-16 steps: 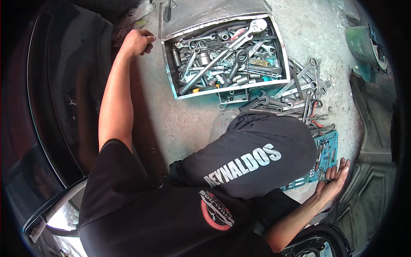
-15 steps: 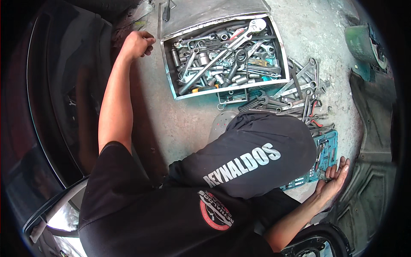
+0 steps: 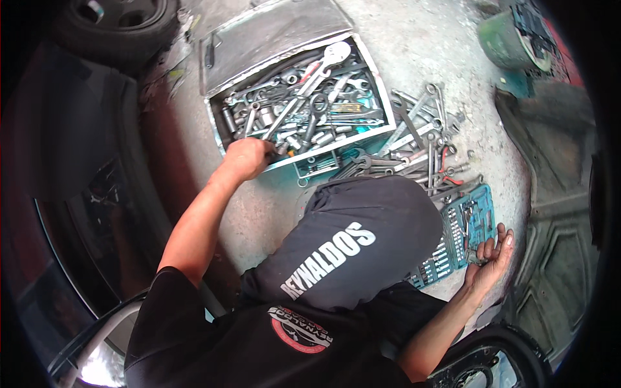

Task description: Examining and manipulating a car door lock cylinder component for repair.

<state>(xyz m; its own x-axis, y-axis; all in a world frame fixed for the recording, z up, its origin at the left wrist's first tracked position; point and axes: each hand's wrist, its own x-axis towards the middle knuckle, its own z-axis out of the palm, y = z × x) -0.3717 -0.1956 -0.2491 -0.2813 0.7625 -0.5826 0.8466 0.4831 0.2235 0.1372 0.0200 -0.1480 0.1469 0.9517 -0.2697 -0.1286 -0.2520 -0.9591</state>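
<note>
My left hand [image 3: 249,157] is at the near left corner of an open metal toolbox [image 3: 348,141], its fingers curled over the rim among the tools. What they close on is hidden. Beside those fingers lies the handle end of a long ratchet [image 3: 294,103], which slants across heaped sockets and wrenches. Over on the right, my right hand [image 3: 491,262] is palm up with bent fingers, a small grey metal piece [image 3: 476,254] held against them. Under that hand lies an open teal socket-set case [image 3: 482,200], partly covered by my black-clad knee [image 3: 381,239].
Loose wrenches [image 3: 414,136] and red-handled pliers [image 3: 447,165] lie on the concrete right of the toolbox. A green bucket [image 3: 504,42] stands at the far right. A dark car panel [image 3: 77,168] borders the left, with a wheel [image 3: 123,26] beyond.
My left hand has come from beside the toolbox's left side to its near corner, fingers now inside. The view has shifted, showing the wheel. My right hand keeps its place by the case.
</note>
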